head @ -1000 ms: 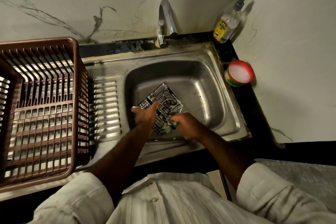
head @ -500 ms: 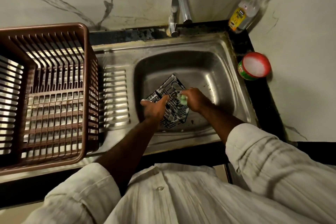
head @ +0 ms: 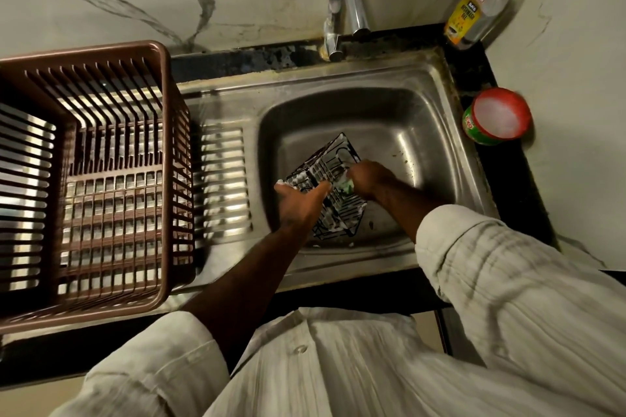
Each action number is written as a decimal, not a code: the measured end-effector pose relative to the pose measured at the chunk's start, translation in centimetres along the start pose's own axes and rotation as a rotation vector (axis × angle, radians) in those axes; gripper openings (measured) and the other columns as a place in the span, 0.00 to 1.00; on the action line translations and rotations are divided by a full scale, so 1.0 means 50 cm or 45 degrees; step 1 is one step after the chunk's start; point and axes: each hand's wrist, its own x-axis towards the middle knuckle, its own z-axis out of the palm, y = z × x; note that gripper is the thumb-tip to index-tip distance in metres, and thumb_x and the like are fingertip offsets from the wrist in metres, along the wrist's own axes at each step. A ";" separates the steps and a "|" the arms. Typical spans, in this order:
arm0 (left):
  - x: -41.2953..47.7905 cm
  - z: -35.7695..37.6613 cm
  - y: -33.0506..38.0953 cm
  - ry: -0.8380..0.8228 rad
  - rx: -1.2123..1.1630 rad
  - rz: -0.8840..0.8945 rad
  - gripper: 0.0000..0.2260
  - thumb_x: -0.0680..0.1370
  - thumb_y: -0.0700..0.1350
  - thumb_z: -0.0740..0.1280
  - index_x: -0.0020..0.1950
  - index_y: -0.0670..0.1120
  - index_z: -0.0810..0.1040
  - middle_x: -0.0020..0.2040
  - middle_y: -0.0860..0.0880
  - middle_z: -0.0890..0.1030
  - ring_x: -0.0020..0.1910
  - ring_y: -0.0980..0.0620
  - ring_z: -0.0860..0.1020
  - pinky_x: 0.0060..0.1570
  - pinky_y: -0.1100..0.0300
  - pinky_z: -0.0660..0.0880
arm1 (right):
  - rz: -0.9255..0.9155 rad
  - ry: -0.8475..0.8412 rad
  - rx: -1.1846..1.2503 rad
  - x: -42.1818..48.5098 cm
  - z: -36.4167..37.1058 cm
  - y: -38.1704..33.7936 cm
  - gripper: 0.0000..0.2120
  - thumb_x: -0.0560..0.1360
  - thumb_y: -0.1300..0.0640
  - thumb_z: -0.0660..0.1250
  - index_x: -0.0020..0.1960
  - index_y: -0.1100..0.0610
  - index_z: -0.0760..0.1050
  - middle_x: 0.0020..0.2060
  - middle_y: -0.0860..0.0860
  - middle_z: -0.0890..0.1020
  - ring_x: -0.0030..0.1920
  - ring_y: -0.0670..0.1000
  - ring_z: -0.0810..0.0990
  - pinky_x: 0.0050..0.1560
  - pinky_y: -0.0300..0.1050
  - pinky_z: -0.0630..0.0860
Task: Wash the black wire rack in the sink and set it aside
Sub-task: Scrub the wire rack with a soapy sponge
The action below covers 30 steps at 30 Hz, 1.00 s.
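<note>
rack (head: 335,157) beneath fingers (head: 316,192), right apparently pinching scrubber (head: 347,183)

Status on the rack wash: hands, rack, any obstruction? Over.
Left hand grips the black wire rack, soapy, in the sink. Right hand holds green scrubber on it. Nothing in the way; brown basket to its left.
</note>
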 end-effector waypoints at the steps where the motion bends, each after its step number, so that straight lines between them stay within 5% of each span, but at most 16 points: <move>1: -0.001 -0.001 0.001 0.003 0.000 0.004 0.50 0.67 0.63 0.73 0.78 0.47 0.48 0.70 0.39 0.73 0.63 0.39 0.76 0.61 0.44 0.77 | 0.016 -0.082 -0.020 0.000 0.004 0.000 0.14 0.78 0.58 0.63 0.64 0.55 0.77 0.63 0.56 0.79 0.61 0.59 0.79 0.59 0.51 0.76; 5: -0.002 0.003 0.007 0.010 0.050 0.038 0.53 0.69 0.62 0.74 0.80 0.44 0.44 0.72 0.39 0.71 0.65 0.40 0.75 0.61 0.46 0.78 | 0.127 -0.396 0.134 0.015 0.037 -0.008 0.17 0.78 0.60 0.63 0.65 0.60 0.74 0.61 0.60 0.79 0.58 0.62 0.80 0.60 0.54 0.79; 10: -0.006 0.012 0.016 0.041 0.184 0.100 0.54 0.72 0.61 0.73 0.81 0.40 0.40 0.71 0.38 0.71 0.65 0.39 0.75 0.62 0.46 0.77 | -0.056 -0.499 0.152 -0.024 -0.001 -0.032 0.16 0.79 0.65 0.64 0.67 0.61 0.74 0.47 0.53 0.77 0.43 0.50 0.74 0.48 0.46 0.73; 13: -0.016 0.015 0.021 0.035 0.189 0.110 0.55 0.67 0.64 0.72 0.80 0.41 0.43 0.65 0.39 0.75 0.57 0.41 0.78 0.57 0.45 0.80 | -0.239 -0.554 0.124 -0.051 -0.019 -0.032 0.07 0.79 0.66 0.63 0.52 0.57 0.77 0.46 0.54 0.79 0.43 0.51 0.75 0.43 0.44 0.72; 17: -0.023 0.014 0.017 0.024 0.211 0.116 0.49 0.72 0.59 0.73 0.78 0.39 0.47 0.59 0.41 0.75 0.45 0.49 0.78 0.50 0.49 0.82 | -0.338 -0.572 0.249 -0.071 -0.048 -0.041 0.14 0.77 0.70 0.60 0.38 0.54 0.72 0.35 0.50 0.74 0.34 0.47 0.70 0.34 0.40 0.68; 20: -0.021 0.012 0.015 0.040 0.207 0.106 0.50 0.73 0.60 0.73 0.79 0.39 0.45 0.69 0.36 0.72 0.61 0.40 0.77 0.60 0.45 0.78 | -0.284 -0.591 0.525 -0.076 -0.067 -0.019 0.16 0.76 0.73 0.57 0.43 0.57 0.78 0.40 0.52 0.80 0.35 0.48 0.74 0.36 0.40 0.73; 24: -0.014 0.001 0.013 0.076 0.099 0.043 0.51 0.74 0.59 0.73 0.79 0.37 0.45 0.73 0.35 0.68 0.70 0.37 0.71 0.67 0.47 0.72 | -0.207 -0.257 0.853 -0.081 -0.079 0.010 0.19 0.76 0.74 0.58 0.57 0.61 0.83 0.53 0.53 0.83 0.46 0.54 0.83 0.44 0.48 0.81; 30: -0.015 -0.003 0.010 0.005 -0.095 -0.057 0.58 0.67 0.61 0.77 0.80 0.42 0.41 0.71 0.37 0.69 0.63 0.39 0.75 0.60 0.43 0.78 | 0.027 0.015 1.850 -0.126 -0.042 0.049 0.15 0.78 0.75 0.53 0.57 0.68 0.75 0.52 0.61 0.81 0.49 0.59 0.83 0.41 0.48 0.85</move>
